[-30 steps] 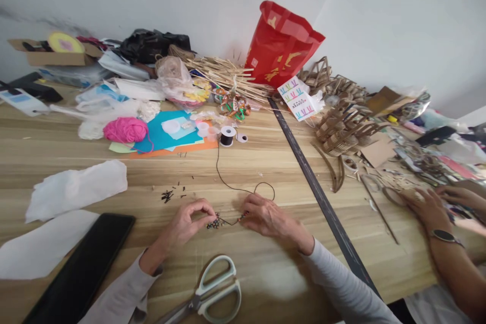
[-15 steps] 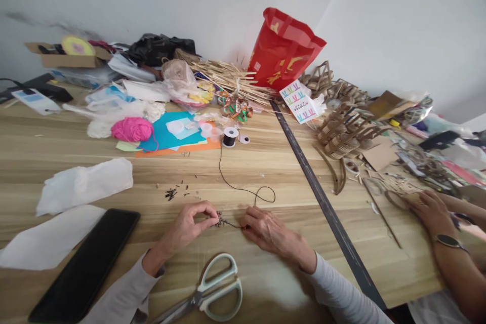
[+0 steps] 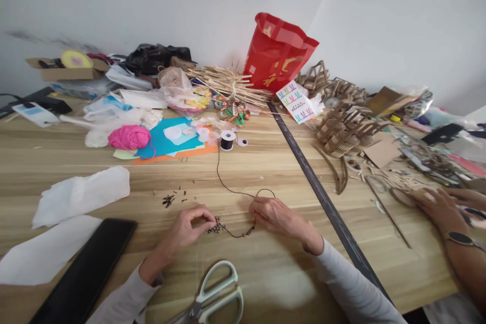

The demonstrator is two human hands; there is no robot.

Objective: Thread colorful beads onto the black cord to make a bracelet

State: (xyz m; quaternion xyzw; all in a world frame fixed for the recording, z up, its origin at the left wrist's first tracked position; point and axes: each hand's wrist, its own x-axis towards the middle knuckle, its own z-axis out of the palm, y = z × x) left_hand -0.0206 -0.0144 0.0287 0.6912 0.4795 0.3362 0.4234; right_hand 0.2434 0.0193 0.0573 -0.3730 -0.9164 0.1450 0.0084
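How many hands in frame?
4. Wearer's left hand at the loose beads; right hand at the black cord; co-worker's nearer hand and farther hand, both far right. No others visible.

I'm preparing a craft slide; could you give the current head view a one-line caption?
Left hand at a small bead pile, right hand holding dark cord strung with several beads.
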